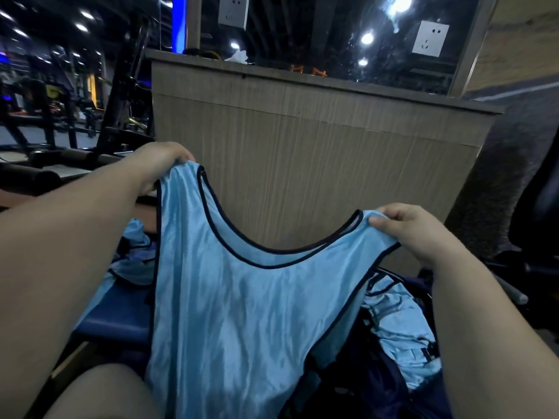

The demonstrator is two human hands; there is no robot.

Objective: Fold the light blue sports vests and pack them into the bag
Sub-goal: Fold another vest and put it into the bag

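Head camera: A person holds up a light blue vest [242,297] with dark trim by its two shoulder straps. The left hand [163,164] pinches the higher strap and the right hand [414,234] pinches the lower one, fingers curled over the cloth. The vest hangs open and unfolded in front of the person's knee [106,388].

More light blue vests [399,322] lie crumpled at lower right among dark navy fabric [378,385]; whether that fabric is the bag cannot be told. Another heap of vests [133,261] rests at left on a blue padded surface [121,316].

Behind stands a wood-grain counter [302,146], topped by dark glass with two white wall sockets [429,37] and reflected ceiling lights. Gym machines [60,101] fill the dim room at left, and a black chair [538,207] stands at right. Orange marks [308,69] on the glass are too blurred to read.
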